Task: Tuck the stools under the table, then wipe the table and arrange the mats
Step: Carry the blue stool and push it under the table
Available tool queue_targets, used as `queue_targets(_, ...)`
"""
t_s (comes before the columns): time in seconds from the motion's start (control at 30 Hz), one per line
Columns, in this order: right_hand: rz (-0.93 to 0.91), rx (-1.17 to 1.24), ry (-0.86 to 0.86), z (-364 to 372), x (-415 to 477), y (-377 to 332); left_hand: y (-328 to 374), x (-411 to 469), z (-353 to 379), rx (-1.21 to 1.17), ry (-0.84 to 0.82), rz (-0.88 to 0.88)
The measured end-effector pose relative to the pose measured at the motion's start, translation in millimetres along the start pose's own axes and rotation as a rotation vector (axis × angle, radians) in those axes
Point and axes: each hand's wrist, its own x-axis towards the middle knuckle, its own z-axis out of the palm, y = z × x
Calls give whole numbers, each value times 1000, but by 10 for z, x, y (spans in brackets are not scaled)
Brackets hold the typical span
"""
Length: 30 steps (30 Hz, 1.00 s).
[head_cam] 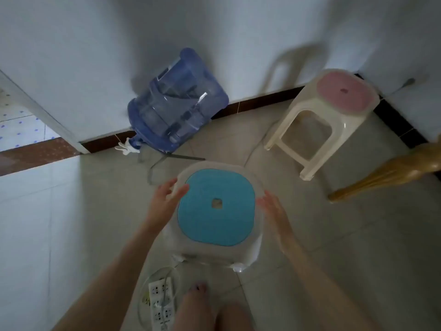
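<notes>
Hands flank a blue-seated stool (214,225) that stands on the tiled floor (358,235) in the lower middle of the frame, seen from straight above. The left hand (164,201) lies at the stool's left side with its fingers straight and spread, their tips over the pale rim; it grips nothing. The right hand (274,211) is held flat at the stool's right edge, fingers straight and released; blur hides whether it touches the rim. A second, pink-seated stool (343,101) stands in the upper right of the frame, close to the corner of the wall (95,56) and well apart from the first. A blue water jug (176,108) leans tilted against the wall in the upper middle. A white power strip (160,304) lies on the floor at the bottom edge, just left of a bare foot (195,304). A straw broom (381,177) reaches in from the right edge.
</notes>
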Motion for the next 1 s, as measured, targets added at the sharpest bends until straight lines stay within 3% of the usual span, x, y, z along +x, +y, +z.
queue_targets(0.1,-79,62,22,128,184,203,-298,263,10,0,35,-15)
queue_targets(0.37,-57,163,93,288,665,845,-913,638,130,-71,-15,-65)
queue_targets(0.57,-101,176,87,285,688,933,-925,560,256,-204,-29,-37)
queue_targets(0.73,-91,200,132,175,337,582,-563,312,121,-209,-89,-44)
queue_targets(1.0,-30,198,249,-483,-608,-602,902,-343,-117,-187,-193,-2)
